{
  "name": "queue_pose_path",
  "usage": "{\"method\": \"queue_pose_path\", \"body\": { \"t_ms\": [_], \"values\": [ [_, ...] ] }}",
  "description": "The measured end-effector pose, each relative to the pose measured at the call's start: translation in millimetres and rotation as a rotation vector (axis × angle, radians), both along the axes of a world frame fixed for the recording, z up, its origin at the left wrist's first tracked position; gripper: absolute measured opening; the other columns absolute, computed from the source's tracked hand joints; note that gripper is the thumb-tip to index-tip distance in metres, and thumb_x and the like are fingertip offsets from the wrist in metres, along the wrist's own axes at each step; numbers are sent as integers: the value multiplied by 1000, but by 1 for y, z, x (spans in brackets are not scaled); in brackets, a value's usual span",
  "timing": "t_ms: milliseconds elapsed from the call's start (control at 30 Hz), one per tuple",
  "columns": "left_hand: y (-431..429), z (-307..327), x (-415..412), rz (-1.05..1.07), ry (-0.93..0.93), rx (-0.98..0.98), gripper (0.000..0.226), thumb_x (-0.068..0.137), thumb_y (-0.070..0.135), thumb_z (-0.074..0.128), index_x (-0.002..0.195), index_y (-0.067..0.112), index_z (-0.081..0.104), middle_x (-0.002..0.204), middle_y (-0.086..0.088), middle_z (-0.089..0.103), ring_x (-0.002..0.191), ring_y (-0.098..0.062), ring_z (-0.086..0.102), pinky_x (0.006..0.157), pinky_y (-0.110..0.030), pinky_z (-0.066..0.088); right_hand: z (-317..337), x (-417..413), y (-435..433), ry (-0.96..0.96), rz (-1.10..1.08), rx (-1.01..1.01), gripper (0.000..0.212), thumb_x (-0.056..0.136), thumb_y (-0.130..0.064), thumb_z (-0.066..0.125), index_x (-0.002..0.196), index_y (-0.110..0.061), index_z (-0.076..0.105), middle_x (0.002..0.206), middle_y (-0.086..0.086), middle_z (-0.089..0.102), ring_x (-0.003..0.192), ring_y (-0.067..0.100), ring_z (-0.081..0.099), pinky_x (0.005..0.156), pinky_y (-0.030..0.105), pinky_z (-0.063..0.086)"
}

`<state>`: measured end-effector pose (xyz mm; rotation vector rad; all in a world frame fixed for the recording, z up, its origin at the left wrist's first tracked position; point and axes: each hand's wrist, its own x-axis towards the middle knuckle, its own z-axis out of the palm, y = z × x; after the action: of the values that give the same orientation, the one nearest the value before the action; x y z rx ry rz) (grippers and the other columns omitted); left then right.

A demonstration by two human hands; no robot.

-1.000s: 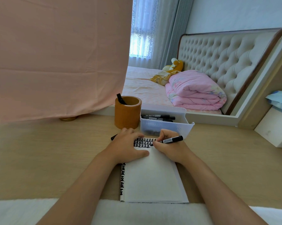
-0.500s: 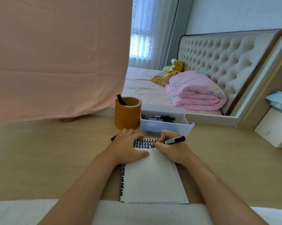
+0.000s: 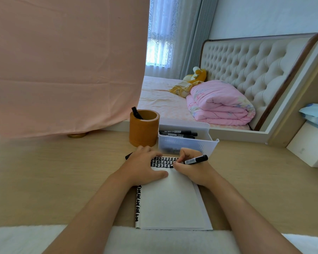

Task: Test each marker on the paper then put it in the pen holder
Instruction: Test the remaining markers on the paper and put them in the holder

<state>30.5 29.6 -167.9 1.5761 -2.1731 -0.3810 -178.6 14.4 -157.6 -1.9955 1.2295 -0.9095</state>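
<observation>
The wooden desk [image 3: 44, 180] is carrying the white paper [image 3: 172, 202], with the brown pen holder [image 3: 144, 131] standing just beyond it. The left hand [image 3: 143, 169] is lying palm-down, relaxed, pressing the paper's upper-left corner. The right hand [image 3: 193, 171] is pinching 1 black marker [image 3: 196, 159], its tip touching the inked rows at the paper's far end.
</observation>
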Motion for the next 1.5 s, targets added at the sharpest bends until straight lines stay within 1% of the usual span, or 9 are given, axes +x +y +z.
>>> {"method": "queue_pose_path", "body": {
  "t_ms": [367,533,700,767,867,1033,1233,1333,1500],
  "values": [
    [1,1,0,4,-19,-1,69,79,65,65,140,41,44,134,12,45,123,-8,32,102,-31,34,-1,0,0,-5,-37,3,27,79,-8,72,63,-17,54,61,-8,58,56,2,48,50,17,39],
    [0,4,-1,-1,-52,4,70,80,65,63,141,39,42,133,13,45,123,-7,33,101,-32,35,4,-1,5,-142,-79,42,21,87,-11,71,71,-14,58,61,-4,61,53,7,52,49,20,41],
    [-3,15,8,31,97,-71,45,94,52,53,135,32,53,128,14,52,118,-6,43,100,-31,41,20,0,10,-304,-66,58,11,89,-13,72,82,-11,64,56,6,62,42,17,51,42,24,42],
    [-6,22,19,80,155,-143,33,98,38,53,130,29,58,123,14,55,113,-7,49,98,-30,44,25,1,10,-352,-29,89,6,90,-7,69,88,-10,65,61,11,65,43,18,54,41,21,41],
    [-13,24,38,200,102,-151,27,98,28,55,124,30,60,117,13,57,109,-8,51,94,-30,46,26,3,9,-351,49,132,18,93,2,61,98,-14,69,80,12,69,56,23,62,42,19,40],
    [-15,14,55,302,-20,34,25,91,39,61,114,30,63,104,9,54,103,-11,50,91,-32,47,28,4,8,-285,223,241,44,101,8,39,123,-20,66,106,15,67,75,26,68,48,30,52],
    [-11,18,61,313,-27,77,9,90,26,67,97,32,67,105,5,60,95,-14,57,86,-31,49,39,12,17,-339,233,376,30,104,-5,41,116,-15,67,113,21,62,74,27,66,52,35,54],
    [-8,28,59,269,105,1,15,93,24,64,105,33,67,103,13,64,90,-5,56,79,-25,45,41,15,17,-176,148,200,10,97,-7,59,101,-17,57,102,15,63,64,16,59,51,27,50],
    [-1,40,41,136,286,-61,23,87,18,73,102,34,65,96,19,63,87,3,57,70,-11,41,39,17,11,36,-85,-26,23,89,-17,72,106,-31,66,86,-17,61,72,4,57,75,24,50]
  ]
}}
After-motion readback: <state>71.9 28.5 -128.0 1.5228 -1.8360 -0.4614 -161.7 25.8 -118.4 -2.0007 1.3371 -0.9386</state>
